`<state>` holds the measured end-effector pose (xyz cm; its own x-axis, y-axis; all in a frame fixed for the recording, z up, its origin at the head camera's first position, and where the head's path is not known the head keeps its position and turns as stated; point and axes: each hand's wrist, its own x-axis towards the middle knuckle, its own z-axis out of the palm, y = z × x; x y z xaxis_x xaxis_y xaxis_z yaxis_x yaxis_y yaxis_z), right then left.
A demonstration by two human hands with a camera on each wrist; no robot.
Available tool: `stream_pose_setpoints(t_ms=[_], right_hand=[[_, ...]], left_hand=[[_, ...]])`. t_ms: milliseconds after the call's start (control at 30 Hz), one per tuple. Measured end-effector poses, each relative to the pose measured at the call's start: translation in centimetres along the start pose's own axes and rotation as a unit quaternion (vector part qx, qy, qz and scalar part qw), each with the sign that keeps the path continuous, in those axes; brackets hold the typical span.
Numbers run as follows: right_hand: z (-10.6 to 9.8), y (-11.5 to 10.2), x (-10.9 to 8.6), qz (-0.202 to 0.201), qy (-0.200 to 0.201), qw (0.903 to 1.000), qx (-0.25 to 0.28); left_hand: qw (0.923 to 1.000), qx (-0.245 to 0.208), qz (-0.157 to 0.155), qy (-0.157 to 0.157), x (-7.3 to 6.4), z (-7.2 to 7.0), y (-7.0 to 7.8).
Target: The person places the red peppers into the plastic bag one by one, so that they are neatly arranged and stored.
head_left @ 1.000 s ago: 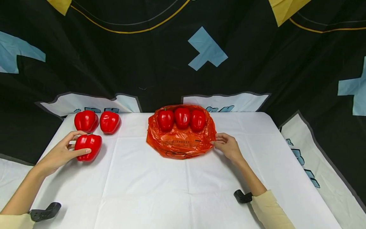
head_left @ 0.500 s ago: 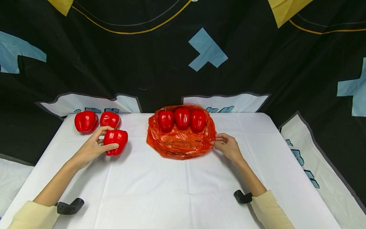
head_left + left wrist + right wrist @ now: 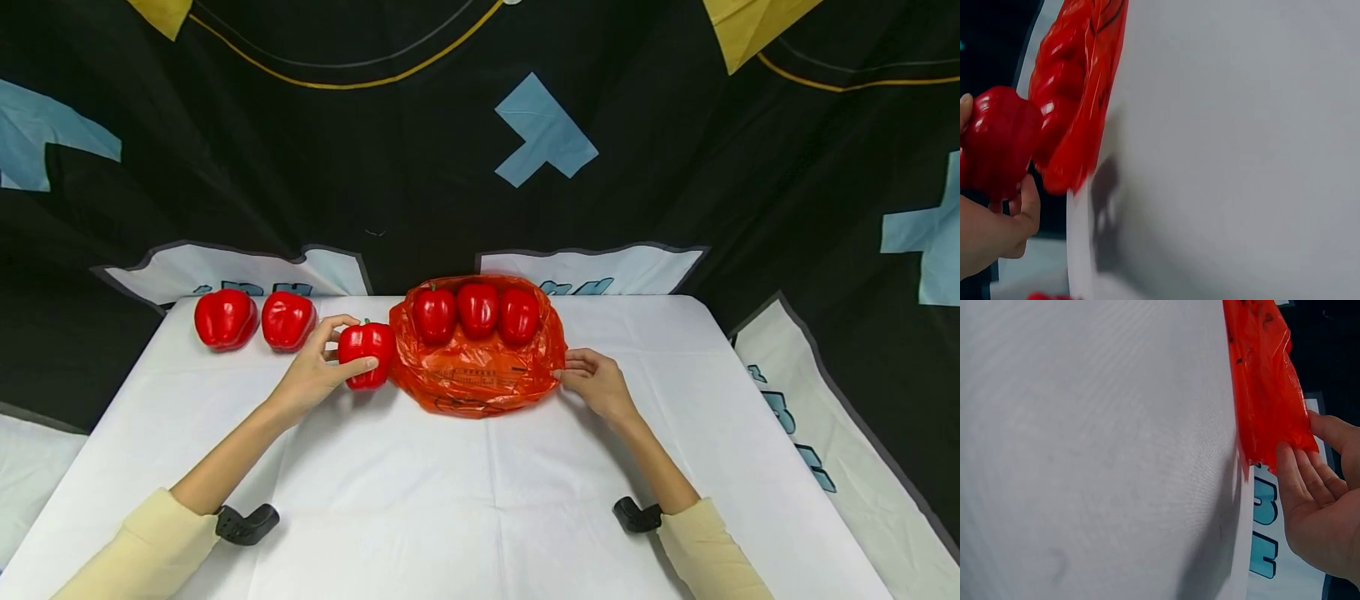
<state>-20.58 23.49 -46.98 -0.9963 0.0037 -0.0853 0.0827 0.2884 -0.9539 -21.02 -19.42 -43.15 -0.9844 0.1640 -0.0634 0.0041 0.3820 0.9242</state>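
Note:
My left hand (image 3: 309, 377) grips a red bell pepper (image 3: 367, 354) between thumb and fingers. It is held just left of an orange-red plastic bag (image 3: 465, 379), overlapping its edge in the head view; a shadow falls on the cloth below. Inside the bag, three red bell peppers (image 3: 477, 310) stand in a row along the back. At the bag's right edge my right hand (image 3: 597, 383) pinches the plastic (image 3: 1272, 412) between thumb and fingertips. Two more bell peppers sit at the table's back left, one at the corner (image 3: 226, 320) and one beside it (image 3: 288, 321).
A white cloth covers the table (image 3: 390, 500). Behind it hangs a black curtain (image 3: 420, 183) with blue and yellow shapes. Black wrist devices sit at both cuffs, one at the left (image 3: 247, 524) and one at the right (image 3: 637, 515).
My left hand has carried the bell pepper from the back left, rightward across the table to the bag's left edge. My right hand and the bag have stayed in place.

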Motion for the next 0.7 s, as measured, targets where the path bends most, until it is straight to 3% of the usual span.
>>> stream_pose_setpoints(t_ms=[700], right_hand=[[0.0, 0.3, 0.1, -0.01, -0.003, 0.9999, 0.003]], left_hand=[[0.9979, -0.032, 0.049, -0.028, 2.5, 8.9, 1.7]])
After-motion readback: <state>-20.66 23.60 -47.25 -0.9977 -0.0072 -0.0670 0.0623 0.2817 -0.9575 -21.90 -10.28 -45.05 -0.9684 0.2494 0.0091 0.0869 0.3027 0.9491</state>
